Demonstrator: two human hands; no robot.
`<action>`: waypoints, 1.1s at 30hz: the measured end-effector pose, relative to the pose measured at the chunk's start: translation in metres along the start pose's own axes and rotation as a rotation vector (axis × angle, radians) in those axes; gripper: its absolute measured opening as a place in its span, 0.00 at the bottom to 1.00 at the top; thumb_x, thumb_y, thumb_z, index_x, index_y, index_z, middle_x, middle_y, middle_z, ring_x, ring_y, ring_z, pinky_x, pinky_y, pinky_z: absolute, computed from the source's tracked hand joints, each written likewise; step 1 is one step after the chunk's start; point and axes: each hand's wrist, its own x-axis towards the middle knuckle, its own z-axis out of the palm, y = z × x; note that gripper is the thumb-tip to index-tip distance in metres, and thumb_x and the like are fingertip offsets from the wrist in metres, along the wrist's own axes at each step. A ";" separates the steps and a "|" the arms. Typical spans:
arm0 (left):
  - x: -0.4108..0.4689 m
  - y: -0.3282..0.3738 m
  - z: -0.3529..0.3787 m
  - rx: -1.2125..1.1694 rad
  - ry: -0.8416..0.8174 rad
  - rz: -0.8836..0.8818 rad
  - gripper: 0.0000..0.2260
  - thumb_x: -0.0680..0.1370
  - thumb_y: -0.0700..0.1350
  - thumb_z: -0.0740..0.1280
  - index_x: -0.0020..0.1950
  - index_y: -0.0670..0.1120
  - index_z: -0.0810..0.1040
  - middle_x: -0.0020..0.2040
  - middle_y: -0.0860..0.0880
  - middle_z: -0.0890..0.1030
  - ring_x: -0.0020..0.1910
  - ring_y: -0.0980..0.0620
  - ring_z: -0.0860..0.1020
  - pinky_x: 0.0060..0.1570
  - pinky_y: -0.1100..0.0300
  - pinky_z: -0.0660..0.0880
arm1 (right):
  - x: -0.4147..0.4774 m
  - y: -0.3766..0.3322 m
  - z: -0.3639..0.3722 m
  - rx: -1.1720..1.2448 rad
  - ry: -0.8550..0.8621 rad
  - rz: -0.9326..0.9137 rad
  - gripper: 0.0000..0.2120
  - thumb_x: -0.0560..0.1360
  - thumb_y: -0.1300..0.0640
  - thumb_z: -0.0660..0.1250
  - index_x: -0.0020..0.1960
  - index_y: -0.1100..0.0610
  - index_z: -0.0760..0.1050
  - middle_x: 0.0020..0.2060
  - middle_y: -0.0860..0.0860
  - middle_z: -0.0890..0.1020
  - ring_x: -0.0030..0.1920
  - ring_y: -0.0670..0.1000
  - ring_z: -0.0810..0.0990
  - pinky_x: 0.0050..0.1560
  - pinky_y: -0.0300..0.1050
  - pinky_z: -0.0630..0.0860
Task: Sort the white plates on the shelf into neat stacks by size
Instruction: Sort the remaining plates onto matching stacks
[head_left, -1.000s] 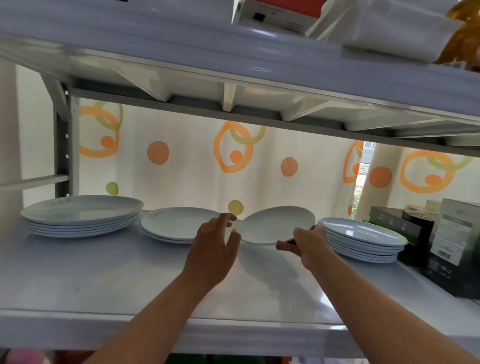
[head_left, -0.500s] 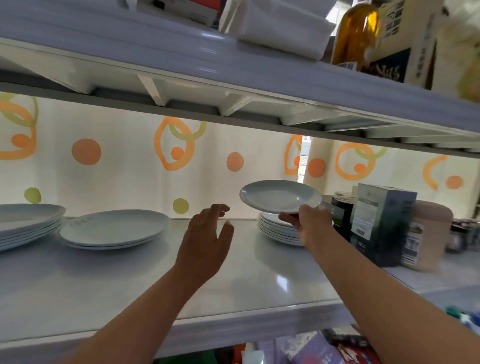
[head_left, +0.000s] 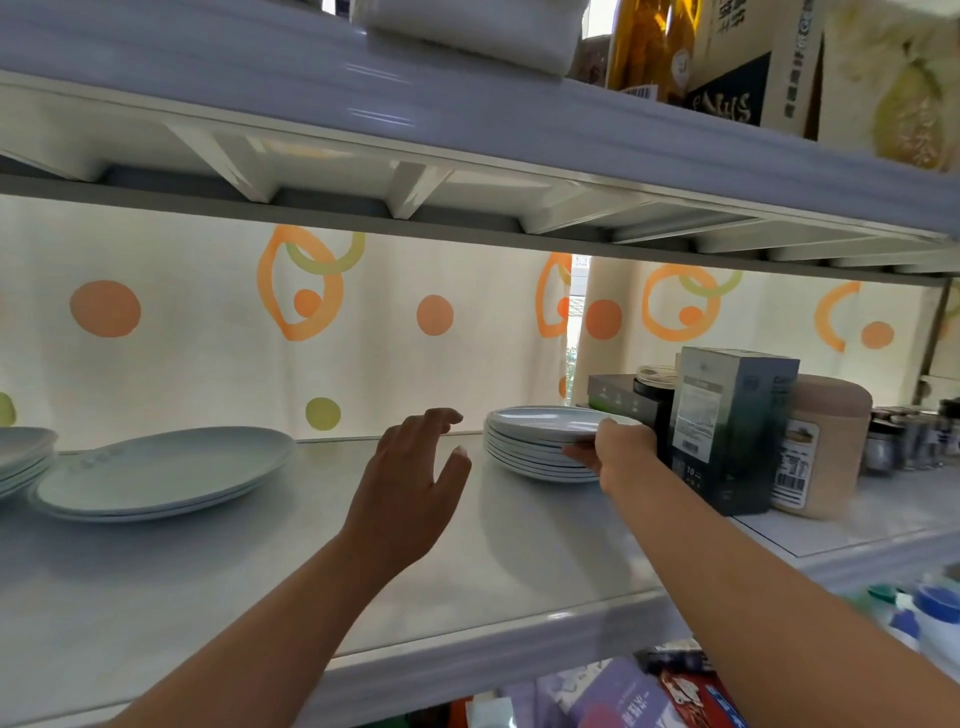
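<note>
A small white plate (head_left: 545, 421) lies on top of the stack of small plates (head_left: 530, 460) at the right of the white shelf (head_left: 218, 582). My right hand (head_left: 615, 449) pinches that top plate's near rim. My left hand (head_left: 410, 483) hovers over the shelf just left of the stack, fingers spread and holding nothing. A stack of medium plates (head_left: 156, 475) sits to the left. The edge of a larger stack (head_left: 21, 460) shows at the far left border.
A dark carton (head_left: 727, 426), a black jar (head_left: 655, 402) and a tan canister (head_left: 823, 447) stand right beside the small stack. The upper shelf (head_left: 467, 135) hangs low overhead with a bottle and boxes on it. Packages lie below the shelf.
My right hand has carried the small plate to the right and lowered it onto the small stack. My left hand let go of it and trails behind. The view swung right.
</note>
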 end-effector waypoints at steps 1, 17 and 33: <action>0.000 -0.001 0.000 0.005 0.000 -0.006 0.24 0.71 0.59 0.50 0.62 0.52 0.69 0.59 0.52 0.76 0.60 0.52 0.70 0.57 0.62 0.62 | 0.000 0.000 -0.001 -0.027 0.023 0.027 0.17 0.81 0.57 0.58 0.68 0.63 0.65 0.47 0.59 0.82 0.22 0.54 0.79 0.32 0.43 0.80; -0.011 -0.022 -0.018 -0.015 0.022 -0.100 0.17 0.74 0.52 0.56 0.60 0.50 0.70 0.56 0.48 0.78 0.59 0.47 0.73 0.59 0.52 0.69 | -0.031 0.037 0.030 -0.317 0.067 -0.296 0.31 0.75 0.57 0.62 0.75 0.50 0.53 0.60 0.59 0.78 0.52 0.59 0.81 0.31 0.42 0.74; -0.033 -0.066 -0.095 0.103 0.106 -0.202 0.13 0.77 0.47 0.59 0.62 0.49 0.70 0.58 0.48 0.77 0.58 0.47 0.72 0.58 0.51 0.70 | -0.119 0.079 0.100 -0.241 -0.371 -0.234 0.15 0.75 0.62 0.62 0.61 0.58 0.67 0.33 0.55 0.76 0.26 0.51 0.73 0.23 0.41 0.74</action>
